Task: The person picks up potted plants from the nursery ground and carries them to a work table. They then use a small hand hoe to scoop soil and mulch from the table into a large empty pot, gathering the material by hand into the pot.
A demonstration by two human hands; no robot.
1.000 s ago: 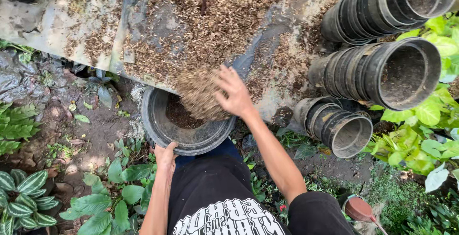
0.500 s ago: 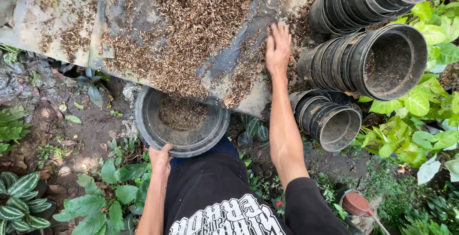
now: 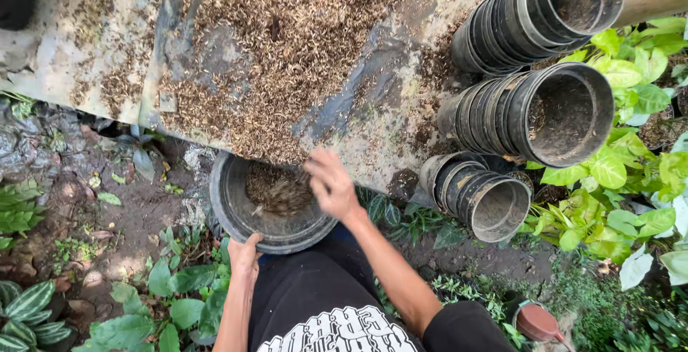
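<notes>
Filling step: left hand grips the near rim of the black pot at lower centre under the worktop edge, right hand, fingers spread and blurred, sweeps husk mix in, back from mid-worktop half a second ago; next needs another rake.

We stand outdoors in soft daylight. Before us a weathered grey tabletop stretches across the upper view. Below it lies bare brown soil with scattered dead leaves. Green leafy plants crowd the right side, and striped-leaved plants grow low on the left.
</notes>
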